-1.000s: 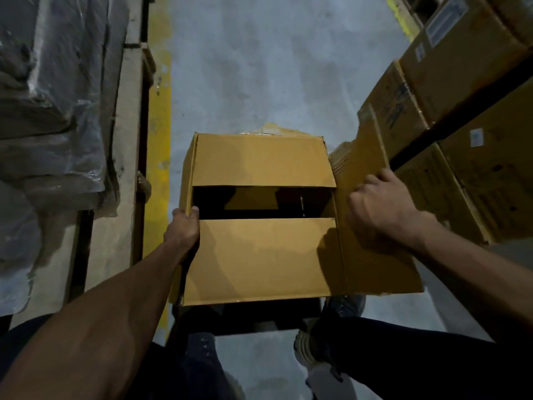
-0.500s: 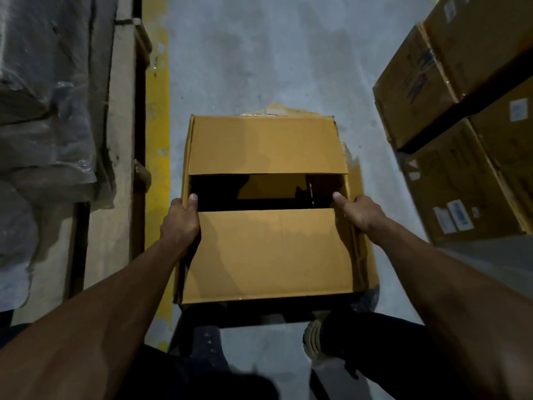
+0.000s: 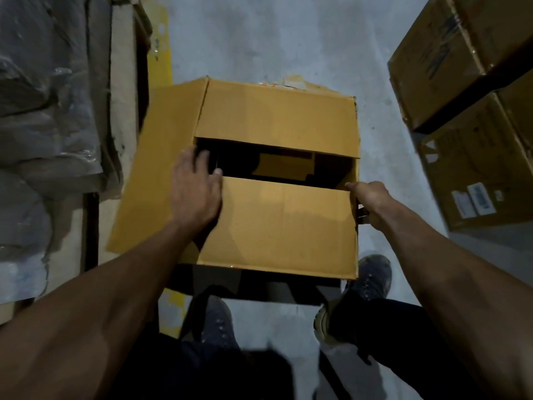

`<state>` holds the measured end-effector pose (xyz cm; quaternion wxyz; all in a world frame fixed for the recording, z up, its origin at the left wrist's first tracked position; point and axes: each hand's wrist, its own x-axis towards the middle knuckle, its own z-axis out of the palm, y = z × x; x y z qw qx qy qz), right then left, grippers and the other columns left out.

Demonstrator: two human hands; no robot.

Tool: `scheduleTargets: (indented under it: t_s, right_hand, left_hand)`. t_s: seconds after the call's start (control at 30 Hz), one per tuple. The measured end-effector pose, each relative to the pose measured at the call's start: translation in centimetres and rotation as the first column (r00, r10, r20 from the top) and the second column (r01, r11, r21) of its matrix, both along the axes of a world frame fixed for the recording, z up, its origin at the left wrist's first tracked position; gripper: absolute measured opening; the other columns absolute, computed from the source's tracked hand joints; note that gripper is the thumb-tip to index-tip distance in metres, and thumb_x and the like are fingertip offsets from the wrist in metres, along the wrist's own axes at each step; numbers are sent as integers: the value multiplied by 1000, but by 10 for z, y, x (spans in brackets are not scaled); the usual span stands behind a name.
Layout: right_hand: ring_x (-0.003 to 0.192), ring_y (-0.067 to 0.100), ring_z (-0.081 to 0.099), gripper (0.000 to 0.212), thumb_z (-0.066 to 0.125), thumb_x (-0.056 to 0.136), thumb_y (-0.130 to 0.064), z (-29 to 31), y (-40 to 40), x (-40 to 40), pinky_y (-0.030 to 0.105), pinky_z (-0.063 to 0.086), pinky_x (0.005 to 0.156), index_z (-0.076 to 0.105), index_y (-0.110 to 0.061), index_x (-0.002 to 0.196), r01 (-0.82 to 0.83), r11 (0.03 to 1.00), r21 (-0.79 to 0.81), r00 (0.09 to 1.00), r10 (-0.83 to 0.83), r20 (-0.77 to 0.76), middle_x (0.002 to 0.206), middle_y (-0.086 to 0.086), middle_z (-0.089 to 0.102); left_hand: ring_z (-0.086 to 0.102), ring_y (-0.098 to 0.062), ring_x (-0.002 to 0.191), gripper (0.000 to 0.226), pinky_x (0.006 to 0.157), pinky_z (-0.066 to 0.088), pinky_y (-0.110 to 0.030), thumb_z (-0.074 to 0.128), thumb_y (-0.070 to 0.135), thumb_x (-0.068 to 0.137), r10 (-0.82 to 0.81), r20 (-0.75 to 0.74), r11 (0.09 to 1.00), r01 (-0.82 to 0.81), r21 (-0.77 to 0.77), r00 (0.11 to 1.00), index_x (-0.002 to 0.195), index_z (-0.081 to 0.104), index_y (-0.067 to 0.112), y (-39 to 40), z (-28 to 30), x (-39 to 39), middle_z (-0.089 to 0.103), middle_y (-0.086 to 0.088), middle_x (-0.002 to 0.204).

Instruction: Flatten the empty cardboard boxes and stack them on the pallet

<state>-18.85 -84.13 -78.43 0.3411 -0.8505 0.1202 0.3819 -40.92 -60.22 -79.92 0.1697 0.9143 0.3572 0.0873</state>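
The left hand [image 3: 196, 186] lies flat on the cardboard box [image 3: 277, 220] (left flap splayed toward nine o'clock). The right hand [image 3: 370, 199] grips its three o'clock edge.

Single head-worn view looks steeply down, close over the cardboard box [image 3: 277, 223].
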Motion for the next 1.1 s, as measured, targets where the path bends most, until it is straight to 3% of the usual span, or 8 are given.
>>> scheduleTargets:
  t_s: [0.07, 0.13, 0.4, 0.6, 0.73, 0.87, 1.0, 1.1]
  right_hand:
    - [102, 39, 62, 37, 58, 99, -35, 7, -8, -1, 47, 55, 77, 54, -7, 123, 46, 998, 40, 997, -43, -63, 117, 15, 59]
    - [102, 34, 61, 30, 56, 100, -36, 11, -16, -2, 44, 52, 81, 58, -12, 118, 76, 993, 93, 992, -66, -105, 112, 11, 62]
    - [106, 34, 61, 19, 59, 96, -21, 34, -37, -35, 42, 55, 82, 63, -7, 108, 106, 992, 66, 988, -97, -118, 116, 17, 65]
    - [87, 34, 63, 27, 51, 96, -34, 31, -53, -66, 44, 57, 82, 60, -12, 84, 132, 991, 25, 986, -129, -108, 99, 19, 66]
    - [71, 25, 53, 28, 45, 103, -28, -3, -69, -63, 33, 46, 61, 52, -15, 79, 96, 995, -21, 993, -97, -64, 99, 18, 59]
    - [61, 27, 57, 28, 47, 103, -14, 29, -45, -65, 28, 45, 44, 56, -2, 79, -94, 989, -115, 995, 95, -2, 88, 20, 64]
    - [78, 30, 63, 19, 60, 97, -17, 30, -31, -44, 35, 52, 68, 64, 2, 97, -228, 963, -147, 962, 246, 116, 93, 17, 65]
    - [89, 34, 63, 23, 62, 97, -21, 26, -23, -33, 43, 56, 83, 64, 0, 107, -245, 956, -162, 954, 267, 134, 102, 17, 64]
  left_hand:
    - [39, -33, 137, 51, 116, 28, -49, 33, 41, 103, -281, -91, 956, 286, 59, 956, 133, 56, 7, -15, 11, 8, 50, -16, 143]
    - [48, -26, 125, 53, 110, 35, -43, 34, 50, 102, -420, -214, 907, 418, -57, 882, 134, 55, 12, -26, 25, 22, 58, -10, 132]
    - [56, -15, 85, 39, 72, 51, -32, 55, 55, 94, -522, -279, 851, 516, -103, 806, 109, 54, 19, -23, 105, 19, 59, 1, 98]
    - [55, -15, 67, 57, 64, 44, -30, 17, 67, 88, -629, -268, 775, 564, -284, 730, 82, 55, 25, -40, 166, -6, 57, 0, 74]
    - [63, -17, 83, 80, 79, 56, -38, 14, 72, 80, -695, -378, 717, 629, -300, 612, 119, 62, 21, -57, 183, -16, 66, -3, 95]
    - [62, -13, 77, 84, 73, 54, -33, 9, 69, 84, -718, -334, 694, 600, -397, 610, 119, 66, 20, -64, 183, -25, 67, -2, 88]
    - [50, -7, 65, 64, 60, 40, -23, 18, 52, 103, -688, -354, 708, 478, -521, 633, 128, 62, 14, -70, 175, -19, 52, 5, 71]
    - [60, -22, 104, 59, 91, 48, -33, 22, 50, 105, -689, -367, 676, 371, -636, 625, 139, 55, 15, -75, 168, -10, 66, -8, 116]
